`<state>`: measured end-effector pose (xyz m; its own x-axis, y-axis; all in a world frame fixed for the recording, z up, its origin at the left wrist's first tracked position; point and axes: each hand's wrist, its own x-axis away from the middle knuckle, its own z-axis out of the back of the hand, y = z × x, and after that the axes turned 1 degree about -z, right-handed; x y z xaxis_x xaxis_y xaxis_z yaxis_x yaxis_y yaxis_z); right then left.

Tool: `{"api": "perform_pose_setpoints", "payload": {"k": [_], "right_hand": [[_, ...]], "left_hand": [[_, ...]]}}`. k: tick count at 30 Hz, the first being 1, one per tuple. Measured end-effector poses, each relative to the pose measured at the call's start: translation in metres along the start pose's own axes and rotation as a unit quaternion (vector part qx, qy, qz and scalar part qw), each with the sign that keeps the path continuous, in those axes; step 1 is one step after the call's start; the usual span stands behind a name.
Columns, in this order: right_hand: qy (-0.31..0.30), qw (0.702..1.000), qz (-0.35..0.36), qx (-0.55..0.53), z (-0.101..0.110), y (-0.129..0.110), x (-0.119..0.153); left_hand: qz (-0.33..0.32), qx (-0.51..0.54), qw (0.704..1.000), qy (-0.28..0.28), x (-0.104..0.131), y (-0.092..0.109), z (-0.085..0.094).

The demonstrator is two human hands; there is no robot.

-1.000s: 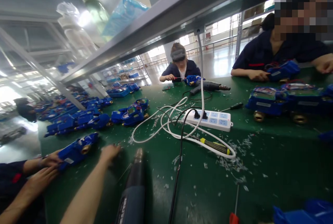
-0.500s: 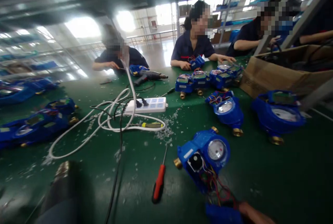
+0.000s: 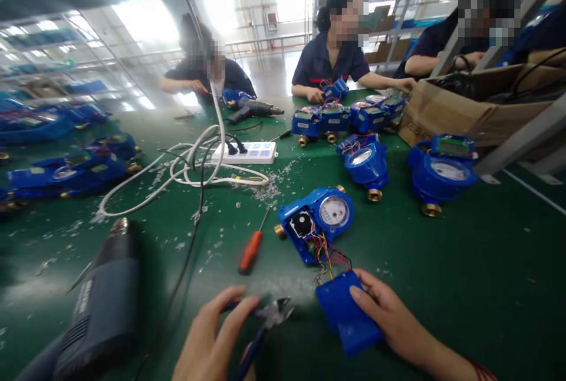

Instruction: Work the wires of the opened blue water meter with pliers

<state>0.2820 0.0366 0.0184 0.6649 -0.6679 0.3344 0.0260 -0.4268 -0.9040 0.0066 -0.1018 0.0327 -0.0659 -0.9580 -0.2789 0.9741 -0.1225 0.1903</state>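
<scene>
Change: half a second ago only a fingertip showed at the bottom edge; now both hands are in view at the near edge of the desk (image 3: 464, 263), and the view has dipped toward them
Left hand: left hand (image 3: 212, 340) is curled on the handles of small pliers (image 3: 265, 325), fingers closed round them, nose pointing right toward the cover
Right hand: right hand (image 3: 393, 316) lies part open on a blue plastic cover (image 3: 347, 313), thumb and fingers pressing it flat to the desk
Opened meter: blue water meter (image 3: 318, 222) sits just beyond the cover, its coloured wires (image 3: 327, 257) running down to it; cover and meter near each other, joined by wires
In the way: orange-handled screwdriver (image 3: 250, 249) lies left of the meter; heat gun (image 3: 99, 304) and its black cord (image 3: 190, 239) lie at far left; plastic scraps litter the desk
Around: power strip (image 3: 247, 152), more blue meters, cardboard box (image 3: 469, 109); three co-workers sit at the far side
</scene>
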Motion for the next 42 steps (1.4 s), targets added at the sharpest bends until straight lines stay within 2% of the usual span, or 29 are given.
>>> {"api": "perform_pose_setpoints", "payload": {"k": [1,2,4,8,12,17,22,29,42], "right_hand": [[-0.001,1.000,0.006,0.000,0.002,0.000,-0.001],[0.003,1.000,0.011,-0.003,0.004,0.000,-0.001],[0.007,1.000,0.016,-0.010,0.007,-0.001,-0.002],[-0.007,1.000,0.011,-0.027,0.013,-0.001,-0.004],[-0.015,0.999,0.026,-0.025,0.014,0.000,-0.004],[0.009,0.999,0.041,-0.005,0.010,0.007,-0.004],[0.026,0.999,0.033,0.021,0.010,0.011,-0.004],[0.037,0.999,0.020,0.026,0.010,0.010,-0.004],[0.037,0.999,0.026,0.025,0.011,0.010,-0.005]], "left_hand": [[-0.027,0.006,0.999,0.021,-0.013,0.013,-0.004],[-0.058,0.007,0.998,0.023,-0.025,0.024,-0.007],[-0.078,0.013,0.997,0.009,-0.044,0.038,-0.013],[-0.087,0.026,0.994,-0.053,-0.059,0.042,-0.016],[-0.098,0.020,0.993,-0.057,-0.059,0.040,-0.017],[0.004,0.001,0.996,-0.084,-0.054,0.054,-0.019],[0.030,-0.041,0.992,-0.113,-0.046,0.063,-0.027],[-0.004,-0.075,0.992,-0.101,-0.042,0.063,-0.038],[-0.040,-0.103,0.991,-0.070,-0.040,0.061,-0.041]]}}
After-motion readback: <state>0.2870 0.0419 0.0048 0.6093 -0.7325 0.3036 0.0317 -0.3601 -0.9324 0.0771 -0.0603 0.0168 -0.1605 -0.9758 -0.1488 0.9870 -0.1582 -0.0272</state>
